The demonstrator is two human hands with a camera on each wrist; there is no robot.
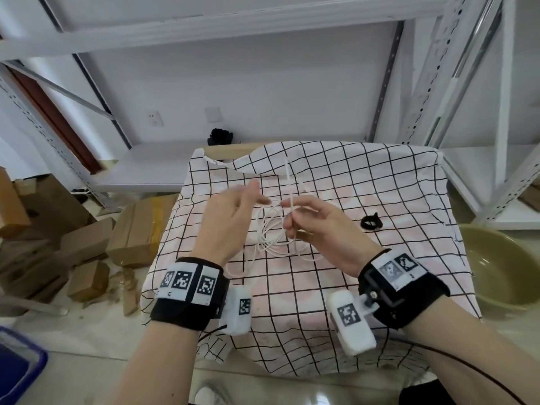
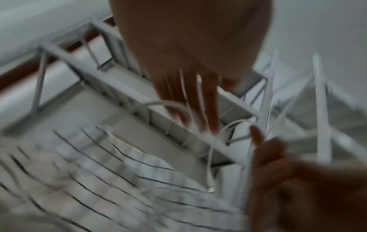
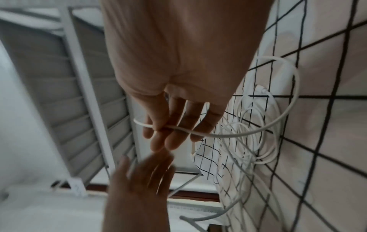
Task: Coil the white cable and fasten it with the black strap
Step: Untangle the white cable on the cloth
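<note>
I am pinching the cable [image 1: 287, 200] between the fingertips of my right hand [image 1: 318, 226], above the cloth [image 1: 380, 182]; its loops are hanging below, 1 end pointing up. My left hand [image 1: 230, 217] is hovering beside it, fingers spread, holding nothing. It looks light, thin and springy, so I would grip where the loops cross. Farther right, the strap [image 1: 370, 222] is lying on the cloth.

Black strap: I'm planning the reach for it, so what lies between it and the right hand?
In the head view only bare checked cloth separates the right hand, which pinches the white cable, from the black strap.
</note>
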